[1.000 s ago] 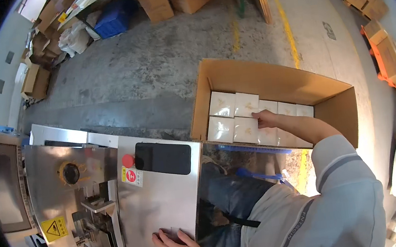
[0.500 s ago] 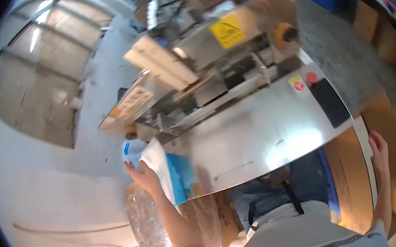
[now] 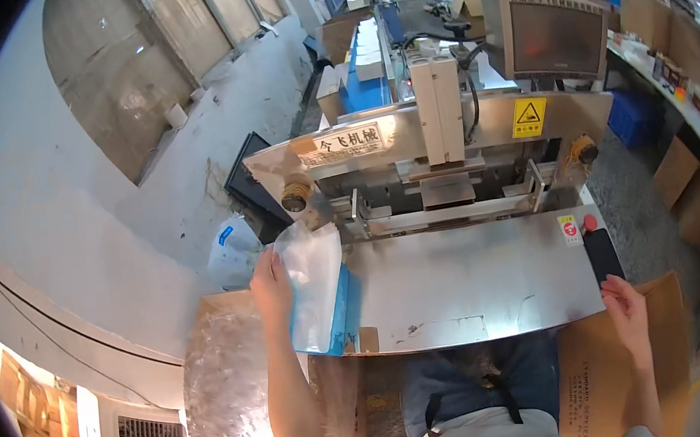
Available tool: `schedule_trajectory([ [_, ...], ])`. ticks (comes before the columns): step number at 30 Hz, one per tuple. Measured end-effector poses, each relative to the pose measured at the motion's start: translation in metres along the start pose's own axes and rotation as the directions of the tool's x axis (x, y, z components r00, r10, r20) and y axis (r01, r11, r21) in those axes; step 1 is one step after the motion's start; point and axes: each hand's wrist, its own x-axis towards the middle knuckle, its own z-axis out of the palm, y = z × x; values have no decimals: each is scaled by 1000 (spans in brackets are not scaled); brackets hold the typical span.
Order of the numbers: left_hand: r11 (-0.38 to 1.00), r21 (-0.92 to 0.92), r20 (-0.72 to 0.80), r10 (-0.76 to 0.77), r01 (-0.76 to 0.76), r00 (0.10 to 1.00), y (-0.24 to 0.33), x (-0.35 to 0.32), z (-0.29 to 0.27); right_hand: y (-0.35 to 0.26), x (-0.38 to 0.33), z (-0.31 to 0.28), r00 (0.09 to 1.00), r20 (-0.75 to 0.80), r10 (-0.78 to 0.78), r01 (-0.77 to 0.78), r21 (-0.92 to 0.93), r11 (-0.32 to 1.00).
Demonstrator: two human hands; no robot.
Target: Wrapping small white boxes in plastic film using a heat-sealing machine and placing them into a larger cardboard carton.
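Note:
My left hand (image 3: 269,281) is at the upper left edge of a stack of clear plastic bags (image 3: 316,287), its fingers closed on the edge of the top bag. Those bags lie on a blue box (image 3: 345,305) at the left end of a steel worktable (image 3: 461,279). My right hand (image 3: 626,308) hangs at the table's front right corner, fingers loosely apart and holding nothing. Just beyond its fingertips lies a flat black phone-like slab (image 3: 603,257), beside a red button (image 3: 589,223).
Behind the table stands a steel machine with an upright column (image 3: 439,109), a monitor (image 3: 555,35) and a yellow warning sign (image 3: 529,117). Cardboard boxes stand below on both sides; the left one holds crumpled clear plastic (image 3: 227,388). A white wall (image 3: 85,240) runs along the left.
The view has turned and levelled, showing more of the machine and room. My left hand's spread fingers have closed on the bag edge. My right hand is now nearer the black slab.

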Motion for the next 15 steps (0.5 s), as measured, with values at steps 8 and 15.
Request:
schedule_trajectory([
  [8,829,-366,336,542,-424,770,207,-96,-33,-144,14,134,767,88,-636,642,-144,754],
  [15,752,-659,495,445,-11,746,271,-148,-37,-109,25,132,737,557,-383,505,-77,860],
])
